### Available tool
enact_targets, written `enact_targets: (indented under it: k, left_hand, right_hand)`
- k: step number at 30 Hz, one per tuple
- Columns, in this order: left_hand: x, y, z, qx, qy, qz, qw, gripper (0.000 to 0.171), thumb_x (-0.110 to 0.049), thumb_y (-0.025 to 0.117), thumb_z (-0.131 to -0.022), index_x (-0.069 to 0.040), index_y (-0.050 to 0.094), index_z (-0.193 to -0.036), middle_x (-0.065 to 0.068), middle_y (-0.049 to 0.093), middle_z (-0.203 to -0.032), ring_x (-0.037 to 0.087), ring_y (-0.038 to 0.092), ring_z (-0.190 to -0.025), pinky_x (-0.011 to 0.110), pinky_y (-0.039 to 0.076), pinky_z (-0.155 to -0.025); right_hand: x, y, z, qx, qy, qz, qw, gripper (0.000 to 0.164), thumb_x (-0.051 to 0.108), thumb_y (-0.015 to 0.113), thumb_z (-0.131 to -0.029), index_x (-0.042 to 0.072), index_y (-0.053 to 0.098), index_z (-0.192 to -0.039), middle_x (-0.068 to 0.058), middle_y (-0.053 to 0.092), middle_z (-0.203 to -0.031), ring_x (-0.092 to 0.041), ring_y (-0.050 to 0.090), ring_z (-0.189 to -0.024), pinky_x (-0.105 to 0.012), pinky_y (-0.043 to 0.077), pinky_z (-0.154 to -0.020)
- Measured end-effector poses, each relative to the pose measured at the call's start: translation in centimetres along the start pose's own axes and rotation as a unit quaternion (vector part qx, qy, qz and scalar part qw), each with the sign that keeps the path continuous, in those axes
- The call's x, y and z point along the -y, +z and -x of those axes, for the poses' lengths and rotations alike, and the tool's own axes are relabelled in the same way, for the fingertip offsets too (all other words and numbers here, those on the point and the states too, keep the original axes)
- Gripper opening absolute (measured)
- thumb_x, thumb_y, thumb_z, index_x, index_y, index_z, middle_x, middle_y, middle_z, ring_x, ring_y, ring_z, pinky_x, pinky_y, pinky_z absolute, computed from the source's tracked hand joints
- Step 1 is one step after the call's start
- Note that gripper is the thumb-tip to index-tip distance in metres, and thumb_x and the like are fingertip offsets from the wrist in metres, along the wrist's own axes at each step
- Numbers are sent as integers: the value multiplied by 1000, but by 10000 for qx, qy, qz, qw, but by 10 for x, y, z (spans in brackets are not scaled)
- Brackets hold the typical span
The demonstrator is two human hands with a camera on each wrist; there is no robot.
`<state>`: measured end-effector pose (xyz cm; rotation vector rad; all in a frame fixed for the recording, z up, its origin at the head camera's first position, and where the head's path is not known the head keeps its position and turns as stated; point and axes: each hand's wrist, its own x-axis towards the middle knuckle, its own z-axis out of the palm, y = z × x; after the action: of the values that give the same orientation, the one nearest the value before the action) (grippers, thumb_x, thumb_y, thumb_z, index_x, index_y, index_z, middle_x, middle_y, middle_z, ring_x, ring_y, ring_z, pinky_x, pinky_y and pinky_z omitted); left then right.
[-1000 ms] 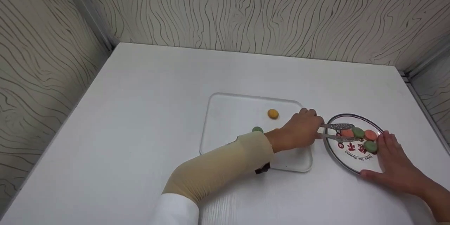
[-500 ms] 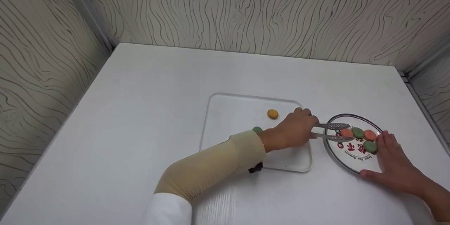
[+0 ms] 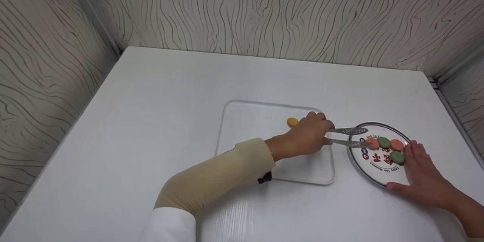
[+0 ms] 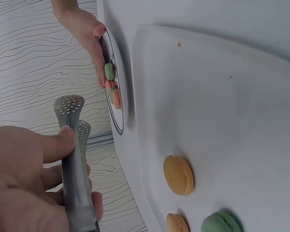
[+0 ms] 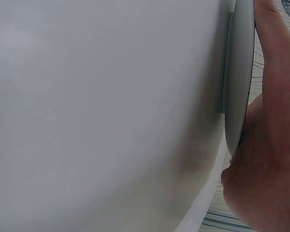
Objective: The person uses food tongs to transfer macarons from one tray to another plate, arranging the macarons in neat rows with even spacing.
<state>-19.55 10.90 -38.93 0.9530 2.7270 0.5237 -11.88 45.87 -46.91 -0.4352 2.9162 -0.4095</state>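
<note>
My left hand (image 3: 308, 134) grips metal tongs (image 4: 76, 179) with perforated ends, whose two arms stand apart with nothing between them. The tong ends hang over the left rim of a round white plate (image 3: 391, 177) with red lettering. On the plate sit two salmon macarons (image 3: 372, 143) and two green macarons (image 3: 384, 142). My right hand (image 3: 421, 174) rests against the plate's right rim, fingers extended and thumb spread. Below my left hand lies a white tray (image 3: 242, 128) bearing a yellow-orange macaron (image 4: 179, 175), a second one (image 4: 177, 223) and a green macaron (image 4: 221, 222).
The white table (image 3: 159, 121) carries both tray and plate, the plate just right of the tray. Wood-grain patterned walls (image 3: 257, 11) stand behind and beside the table. A small crumb (image 4: 179, 44) lies on the tray.
My left hand with the tongs has drawn back leftward from the macarons, now covering the green one on the tray. The macarons on the plate stay put, and my right hand stays at the rim.
</note>
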Motion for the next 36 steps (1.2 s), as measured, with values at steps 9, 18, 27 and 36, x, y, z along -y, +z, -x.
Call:
enact_targets:
  k: [9,18,27,36]
  left_hand:
    - [11,-5,7,-113,70,165,9998,36,-28,71,-97,-17,68,-132,-5,62,-117,8,47,-103,16,40,-81]
    - [22,-7,14,-141,99,198,9997,37,-27,70,-98,-15,67,-133,-2,63,-118,11,48,-102,20,41,-82]
    - [35,-11,25,-157,233,445,9986,35,-21,71,-98,-9,67,-131,3,65,-119,13,48,-99,20,41,-86]
    - [45,-17,33,-207,294,530,9979,36,-20,71,-97,-8,68,-130,4,66,-119,14,49,-100,21,40,-86]
  right_hand:
    - [0,-1,0,132,103,-53,9998,124,48,73,-89,-20,-11,-150,-43,-15,-157,-46,-28,-146,-26,-27,-109]
    - [-1,1,0,66,111,-3,9999,123,49,72,-90,-17,-11,-152,-41,-15,-158,-44,-28,-147,-19,-25,-106]
    - [0,2,1,-56,0,73,10000,125,48,75,-88,-21,-8,-150,-46,-8,-156,-48,-23,-148,-26,-25,-110]
    - [-1,1,0,32,25,98,9999,124,48,74,-88,-20,-10,-150,-45,-11,-157,-48,-25,-147,-26,-26,-109]
